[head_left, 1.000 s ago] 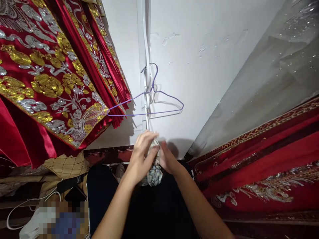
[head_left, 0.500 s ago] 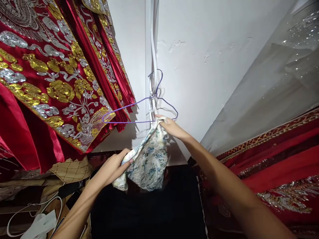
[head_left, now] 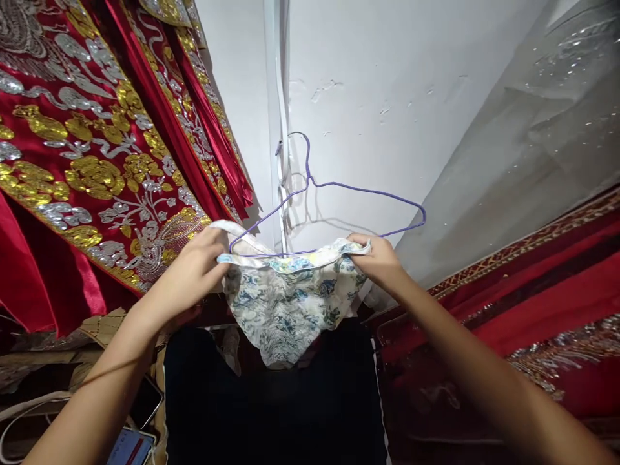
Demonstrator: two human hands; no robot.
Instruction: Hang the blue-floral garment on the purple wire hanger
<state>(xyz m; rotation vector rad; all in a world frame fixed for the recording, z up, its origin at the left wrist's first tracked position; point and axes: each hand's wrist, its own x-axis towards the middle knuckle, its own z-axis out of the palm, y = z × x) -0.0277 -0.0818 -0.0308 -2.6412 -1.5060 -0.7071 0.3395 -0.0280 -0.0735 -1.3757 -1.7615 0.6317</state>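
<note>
A pair of floral panties (head_left: 285,303), white with blue, green and yellow print, is stretched by its waistband between my two hands. My left hand (head_left: 206,261) pinches the waistband at the left, beside the hanger's left corner. At the right end of the waistband, my right hand (head_left: 375,255) has its fingers closed on the cloth. A purple wire hanger (head_left: 358,188) hangs by its hook from a white strap on the wall. Its left corner and part of its bottom bar dip inside the waistband opening, while its right corner stays outside, above my right hand.
Red garments with gold and silver embroidery (head_left: 97,174) hang at the left. A clear plastic cover (head_left: 484,174) and more red sequined cloth (head_left: 557,303) are at the right. At the lower left lie a phone with a lit screen (head_left: 130,447) and a white cable (head_left: 29,410).
The panties have risen from below the hanger and spread out wide, with the hanger's left corner now inside the waistband. The hanger has turned, its right side swinging outward. Both hands moved up and apart.
</note>
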